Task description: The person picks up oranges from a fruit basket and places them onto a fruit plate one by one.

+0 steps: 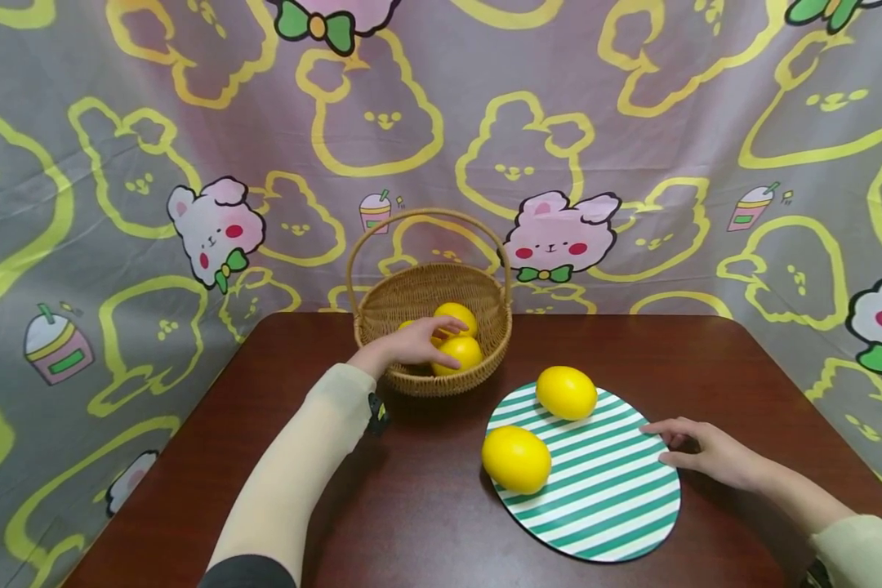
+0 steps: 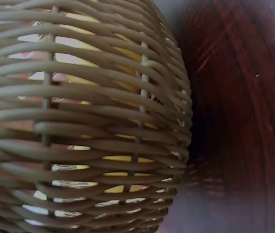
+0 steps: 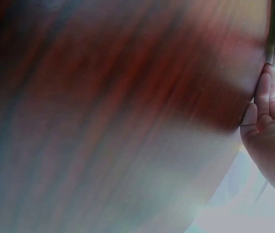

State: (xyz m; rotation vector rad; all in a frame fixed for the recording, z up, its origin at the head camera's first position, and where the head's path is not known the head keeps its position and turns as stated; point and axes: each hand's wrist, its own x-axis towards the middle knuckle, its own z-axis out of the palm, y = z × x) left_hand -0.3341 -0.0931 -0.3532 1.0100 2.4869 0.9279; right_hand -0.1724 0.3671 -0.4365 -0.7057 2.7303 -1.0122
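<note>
A wicker basket [image 1: 432, 390] with a tall arched handle holds several yellow lemons, among them a front lemon [image 1: 470, 349] and one behind it [image 1: 456, 310]. My left hand [image 1: 412, 343] reaches over the basket's near left rim, fingers and thumb spread about the front lemon; firm contact is not plain. In the left wrist view the weave [image 2: 94, 126] hides that hand. A round green-and-white striped board [image 1: 610, 490] bears a far lemon [image 1: 566, 393] and a near-left lemon [image 1: 516, 460]. My right hand [image 1: 713, 453] has its fingertips at the board's right edge, fingers loosely bent.
The dark reddish-brown table [image 1: 412, 523] carries everything. A patterned cloth [image 1: 426, 106] with cartoon bears and rabbits hangs behind and beside the table. The basket's handle [image 1: 429, 214] arches above my left hand.
</note>
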